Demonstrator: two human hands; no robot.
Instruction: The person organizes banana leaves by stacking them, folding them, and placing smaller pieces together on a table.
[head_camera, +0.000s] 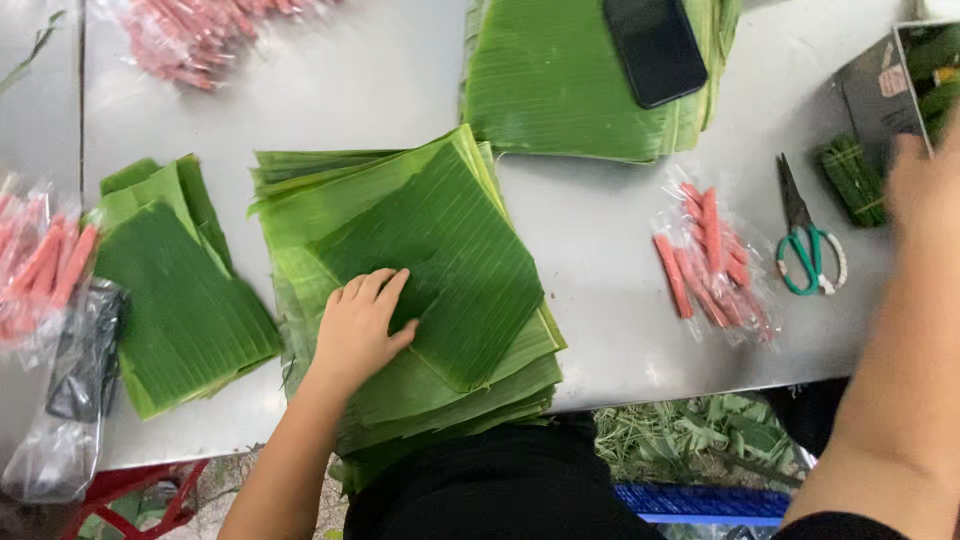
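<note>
- Banana leaf sheet (440, 250), the top square piece, lies turned like a diamond on the stack of cut leaves (430, 400) at the near edge of the metal table (600, 330), directly in front of me.
- I judge this sheet as very light, thin and flexible; it will bend and hang when I lift it by one side only.
- Its surface looks smooth and a little shiny, so the sheets probably slide on each other easily. The ribs run in one direction, and I think the leaf tears along these lines if I pull it roughly.
- A good place to take it, in my opinion, is a free corner or an edge which stands out from the stack, for example the bottom corner, with a soft pinch and not a hard pull.
- My left hand (360, 330) lies flat, palm down, on the left corner of the top sheet. The fingers (375, 290) are close together, slightly bent, and point up and to the right; the thumb (405, 335) stands apart and presses on the leaf. Nothing is pinched.
- The sheet is under the fingers and goes on to the right of them.
- My right hand (920, 185) reaches far to the right, near the bundle of green strips (850, 180) and above the green-handled scissors (808, 250). It is blurred, so I cannot tell how its fingers are.
- The wrapped pink sausages (710, 265) lie between the stack and the scissors.
</note>
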